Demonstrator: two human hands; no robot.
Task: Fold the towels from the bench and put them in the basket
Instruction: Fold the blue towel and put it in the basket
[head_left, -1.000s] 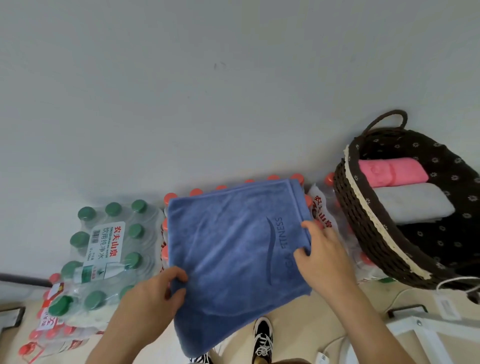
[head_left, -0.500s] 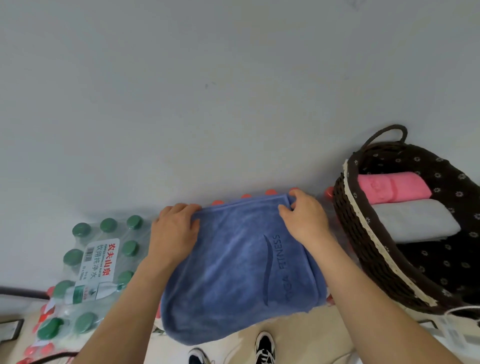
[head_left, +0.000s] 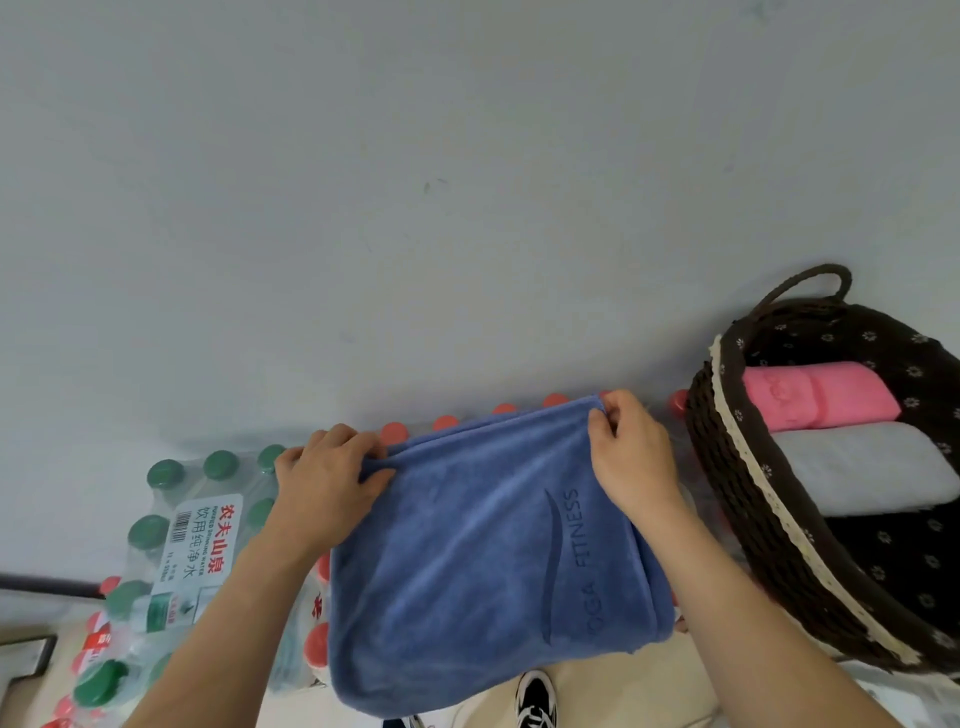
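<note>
A blue towel (head_left: 483, 561) with dark "YOGA FITNESS" lettering lies folded over packs of bottles, its near edge hanging towards me. My left hand (head_left: 327, 478) pinches its far left corner. At the far right corner my right hand (head_left: 628, 452) pinches the edge between thumb and fingers. A dark woven basket (head_left: 737, 519) with a cream lace rim stands to the right. A rolled pink towel (head_left: 821, 397) and a rolled grey towel (head_left: 862, 467) lie inside it.
Shrink-wrapped packs of green-capped water bottles (head_left: 171, 545) stand on the left. Red-capped bottles (head_left: 447, 422) show behind and under the towel. A grey wall (head_left: 415, 182) rises close behind. One shoe (head_left: 535, 699) shows on the floor below.
Both hands left the towel's near side edges and went to its far corners, which they now pinch. The towel's near edge hangs lower. The view tilted slightly.
</note>
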